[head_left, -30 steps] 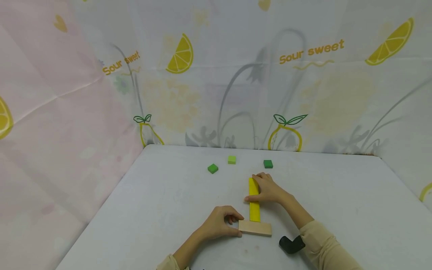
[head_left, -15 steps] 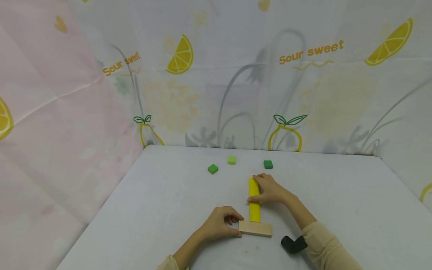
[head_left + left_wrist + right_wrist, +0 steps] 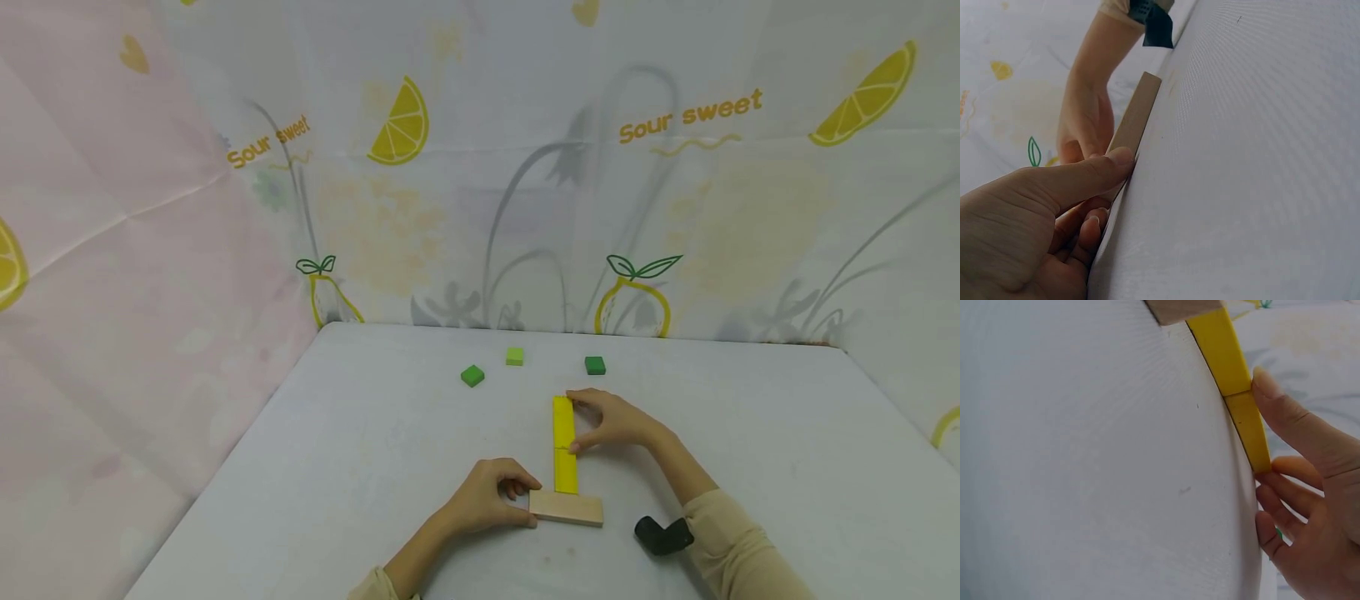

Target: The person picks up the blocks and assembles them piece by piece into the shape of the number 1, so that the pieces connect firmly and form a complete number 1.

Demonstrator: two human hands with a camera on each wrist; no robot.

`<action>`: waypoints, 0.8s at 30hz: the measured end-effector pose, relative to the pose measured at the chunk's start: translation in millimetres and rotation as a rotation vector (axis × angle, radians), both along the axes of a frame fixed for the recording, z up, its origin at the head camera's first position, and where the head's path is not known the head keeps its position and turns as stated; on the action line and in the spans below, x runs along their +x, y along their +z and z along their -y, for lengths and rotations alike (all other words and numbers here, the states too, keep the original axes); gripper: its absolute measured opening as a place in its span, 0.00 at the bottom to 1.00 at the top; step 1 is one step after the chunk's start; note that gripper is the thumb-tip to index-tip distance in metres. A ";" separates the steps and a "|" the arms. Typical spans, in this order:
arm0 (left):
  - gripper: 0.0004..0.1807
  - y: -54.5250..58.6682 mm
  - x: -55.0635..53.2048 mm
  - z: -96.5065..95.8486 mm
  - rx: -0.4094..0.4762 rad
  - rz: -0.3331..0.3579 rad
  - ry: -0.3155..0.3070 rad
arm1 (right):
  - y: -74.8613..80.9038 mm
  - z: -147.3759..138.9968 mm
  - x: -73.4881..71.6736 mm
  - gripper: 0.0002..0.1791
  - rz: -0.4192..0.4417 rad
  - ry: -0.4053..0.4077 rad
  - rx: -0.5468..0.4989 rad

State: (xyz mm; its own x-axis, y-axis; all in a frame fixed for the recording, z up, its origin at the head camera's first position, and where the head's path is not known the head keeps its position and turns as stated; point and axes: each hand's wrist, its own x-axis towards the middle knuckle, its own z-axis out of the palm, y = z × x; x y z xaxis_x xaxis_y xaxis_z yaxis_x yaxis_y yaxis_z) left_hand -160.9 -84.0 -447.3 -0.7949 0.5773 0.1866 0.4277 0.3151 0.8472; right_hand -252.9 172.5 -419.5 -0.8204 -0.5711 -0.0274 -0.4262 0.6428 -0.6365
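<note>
My left hand pinches the left end of a plain wooden block, thumb on its near side and fingers on its far side. Beyond that block, two yellow blocks lie end to end in a line, the nearer one meeting the wood. Beside the farther yellow block is my right hand, fingertips at its far corner and thumb along its right edge near the seam. In the right wrist view, the right thumb lies against or just off the yellow edge, and the fingers are loosely bent.
Three small green blocks lie toward the back: a light green one, a mid-green one and a dark green one. A black elbow-shaped piece is at the right sleeve. Printed cloth hangs behind the white table.
My right hand has shifted right, its thumb moving off the top of the yellow blocks and uncovering the seam. The black piece has moved right with the sleeve. My left hand stays put.
</note>
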 end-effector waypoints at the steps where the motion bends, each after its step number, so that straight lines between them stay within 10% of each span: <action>1: 0.18 -0.2 0.0 0.2 0.000 -0.002 0.000 | 0.0 -0.3 0.0 0.49 0.002 0.004 -0.006; 24: 0.18 0.0 1.2 0.0 -0.014 0.001 0.018 | -1.9 -2.9 -0.1 0.47 -0.003 -0.005 -0.051</action>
